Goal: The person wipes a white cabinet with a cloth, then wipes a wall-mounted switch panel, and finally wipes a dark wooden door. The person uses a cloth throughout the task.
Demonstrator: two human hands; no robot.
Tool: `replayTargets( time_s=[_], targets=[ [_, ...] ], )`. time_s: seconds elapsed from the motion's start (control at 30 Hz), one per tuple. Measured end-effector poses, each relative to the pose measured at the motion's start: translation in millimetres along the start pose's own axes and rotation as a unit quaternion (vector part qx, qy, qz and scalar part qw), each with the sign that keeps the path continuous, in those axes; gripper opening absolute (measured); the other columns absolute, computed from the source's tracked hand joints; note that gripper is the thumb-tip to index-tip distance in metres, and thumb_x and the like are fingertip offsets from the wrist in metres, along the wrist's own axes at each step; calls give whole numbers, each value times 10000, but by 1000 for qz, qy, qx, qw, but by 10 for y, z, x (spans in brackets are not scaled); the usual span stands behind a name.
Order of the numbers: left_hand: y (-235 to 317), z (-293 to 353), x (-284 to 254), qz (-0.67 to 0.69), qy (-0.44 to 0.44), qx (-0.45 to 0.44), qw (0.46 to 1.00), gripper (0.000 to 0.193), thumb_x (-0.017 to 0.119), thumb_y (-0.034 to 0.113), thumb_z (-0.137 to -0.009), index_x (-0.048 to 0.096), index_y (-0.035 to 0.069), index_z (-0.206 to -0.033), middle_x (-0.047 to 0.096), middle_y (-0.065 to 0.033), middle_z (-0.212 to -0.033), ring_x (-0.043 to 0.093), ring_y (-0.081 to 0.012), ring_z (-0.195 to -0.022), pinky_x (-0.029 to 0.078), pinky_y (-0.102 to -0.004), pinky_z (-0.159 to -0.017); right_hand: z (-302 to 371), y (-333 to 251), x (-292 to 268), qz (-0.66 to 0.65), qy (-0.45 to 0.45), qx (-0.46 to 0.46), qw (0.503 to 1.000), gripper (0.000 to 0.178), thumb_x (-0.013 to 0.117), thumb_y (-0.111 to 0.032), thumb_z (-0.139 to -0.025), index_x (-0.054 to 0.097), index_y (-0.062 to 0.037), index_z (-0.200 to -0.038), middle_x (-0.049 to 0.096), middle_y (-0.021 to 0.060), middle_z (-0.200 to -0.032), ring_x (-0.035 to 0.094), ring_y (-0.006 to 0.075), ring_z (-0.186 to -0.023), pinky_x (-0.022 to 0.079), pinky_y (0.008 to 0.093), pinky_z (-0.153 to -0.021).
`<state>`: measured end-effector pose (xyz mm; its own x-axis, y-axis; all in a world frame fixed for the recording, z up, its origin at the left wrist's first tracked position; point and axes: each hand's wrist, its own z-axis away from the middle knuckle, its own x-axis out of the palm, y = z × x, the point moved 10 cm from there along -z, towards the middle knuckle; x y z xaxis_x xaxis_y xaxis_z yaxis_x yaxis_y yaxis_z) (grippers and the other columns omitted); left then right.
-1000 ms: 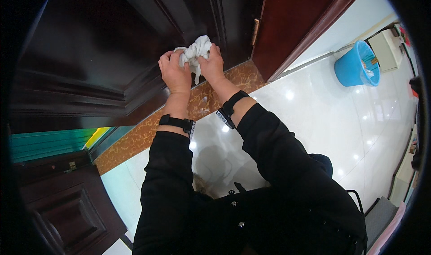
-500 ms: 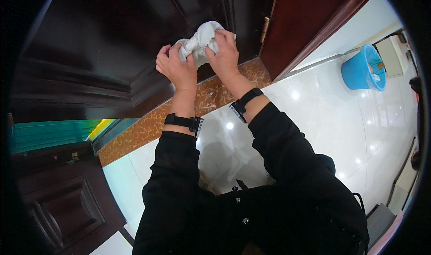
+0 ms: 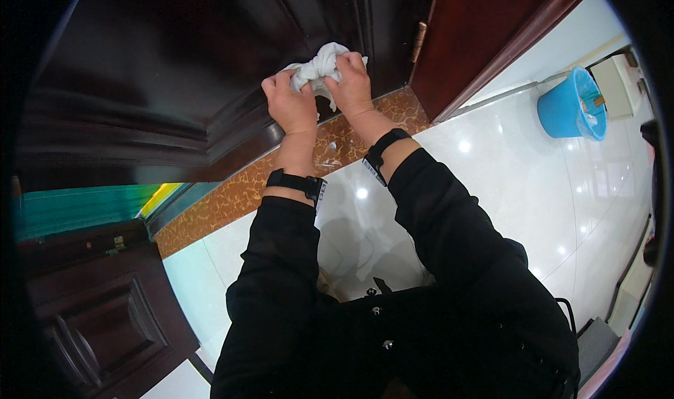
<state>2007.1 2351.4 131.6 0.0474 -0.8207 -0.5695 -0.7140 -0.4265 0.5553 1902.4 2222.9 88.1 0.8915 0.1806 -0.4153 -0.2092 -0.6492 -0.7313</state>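
A crumpled white cloth [image 3: 321,65] is bunched between my two hands in front of a dark brown panelled door [image 3: 161,76]. My left hand [image 3: 291,105] grips the cloth's left part, its fingers curled into the folds. On the other side my right hand [image 3: 352,87] is closed on the right part, knuckles up. A loose end of the cloth hangs down between the hands. Whether the cloth presses on the door's surface cannot be made out for certain.
A brown patterned threshold strip [image 3: 225,201] runs below the door. The reddish-brown door frame [image 3: 484,30] with a hinge [image 3: 419,41] stands at right. A blue bin [image 3: 562,108] sits on the glossy tiled floor [image 3: 505,181]. Another dark door leaf [image 3: 105,315] is at lower left.
Both hands have come slightly closer together, the left one shifting right. The cloth is bunched more tightly and sits a little lower, with an end hanging down.
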Motion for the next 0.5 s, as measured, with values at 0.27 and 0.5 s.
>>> replayTargets(
  time_s=[0.27,0.5],
  targets=[
    [-65,32,-93,45,1,-40,998,262,763,18,-692,662,69,-929,570,-142,-1054,614,-366,-967,530,-434,-845,13,-212,-90,-1,-24,17,1000,395,741,-94,-722,597,-18,-1082,562,175,-1158,598,399,-1047,526,447,-865],
    [-169,33,-265,59,40,13,997,369,763,6,-674,673,36,-1031,565,-150,-1113,580,-352,-1038,491,-420,-910,120,-795,-8,20,-38,-112,993,504,748,-148,-765,600,-68,-1240,529,135,-1271,507,379,-1180,484,450,-968]
  ],
)
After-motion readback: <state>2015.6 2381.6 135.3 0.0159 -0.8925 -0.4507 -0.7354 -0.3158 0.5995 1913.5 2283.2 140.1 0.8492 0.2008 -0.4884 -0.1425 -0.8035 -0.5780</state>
